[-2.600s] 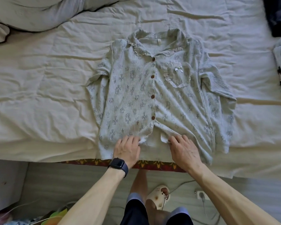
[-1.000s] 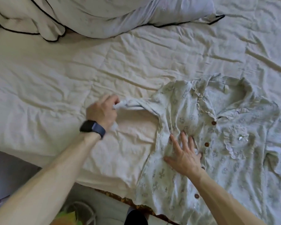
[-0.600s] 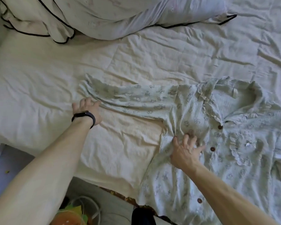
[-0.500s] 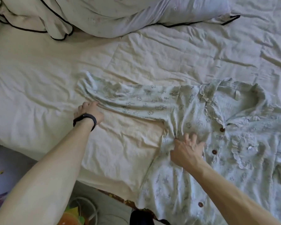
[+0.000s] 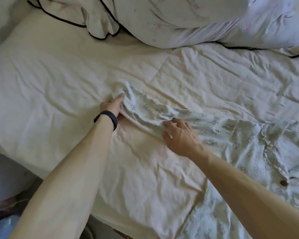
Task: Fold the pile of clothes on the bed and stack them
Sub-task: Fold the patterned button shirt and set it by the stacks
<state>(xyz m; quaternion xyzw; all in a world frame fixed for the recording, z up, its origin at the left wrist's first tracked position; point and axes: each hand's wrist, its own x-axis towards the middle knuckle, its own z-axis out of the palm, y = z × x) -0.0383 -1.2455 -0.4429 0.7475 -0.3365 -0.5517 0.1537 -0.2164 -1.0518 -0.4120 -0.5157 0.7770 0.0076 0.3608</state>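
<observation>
Since half a second ago the right grip point(image 5: 181, 135) has left the chest of the pyjama shirt point(image 5: 248, 152) and travelled out along its sleeve point(image 5: 150, 111), and now sits about halfway down it. The left grip point(image 5: 110, 106), with a dark wristband point(image 5: 108, 119) just behind it, has stayed at the cuff point(image 5: 126, 90).

The right grip is half closed. Its fingers point(image 5: 173, 124) are bent with their tips dug into the printed cloth, the thumb is at the sleeve's near edge, and a small fold of fabric is bunched between thumb and forefinger. On the left grip one digit lies straight along the top of the cuff while the rest seem to be tucked beneath the sleeve's near edge, so it looks like a pinch on the cuff, though the cloth hides most of those fingers.

The sleeve lies stretched and wrinkled across the middle of the bed point(image 5: 59, 66), running from the shirt toward the bed's left side. The shirt's body is spread flat at the right, reaching down to the bed's near edge, with one brown button point(image 5: 283, 183) showing. A white duvet point(image 5: 179, 19) with dark piping is heaped along the far edge.
</observation>
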